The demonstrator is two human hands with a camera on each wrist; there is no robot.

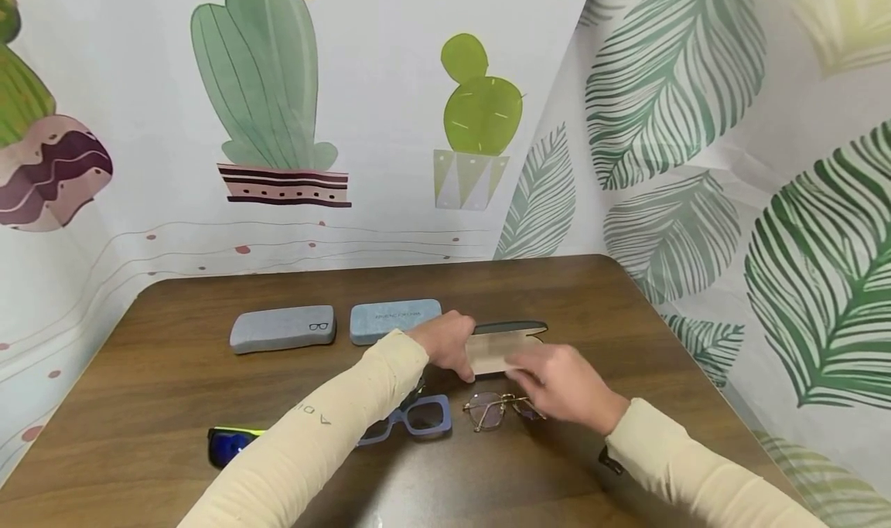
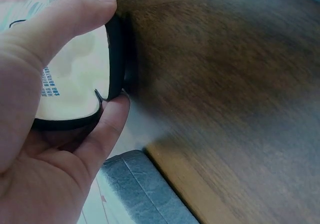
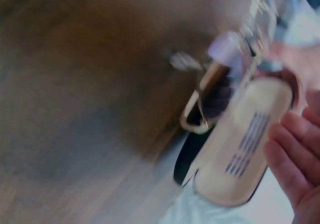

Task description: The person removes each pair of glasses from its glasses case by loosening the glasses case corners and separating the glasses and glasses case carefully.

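An open glasses case (image 1: 490, 352), dark outside with a cream lining, stands towards the right of the table. My left hand (image 1: 448, 342) grips its left end; the left wrist view shows the thumb on the top edge and fingers beneath the case (image 2: 82, 71). Blue print marks the lining. My right hand (image 1: 564, 381), blurred, is at the case's right side, above a pair of thin gold-rimmed glasses (image 1: 487, 410). In the right wrist view its fingers (image 3: 295, 154) look loosely bent beside the case (image 3: 212, 184), with nothing visible in them. The glasses (image 3: 197, 126) appear blurred there.
A grey glasses case (image 1: 281, 329) and a light blue one (image 1: 369, 325) lie along the back of the wooden table (image 1: 592, 300). Blue-framed sunglasses (image 1: 435, 418) and blue-lensed sunglasses with a yellow-green edge (image 1: 226, 446) lie nearer, partly behind my left sleeve. Printed sheeting (image 1: 390, 126) hangs behind.
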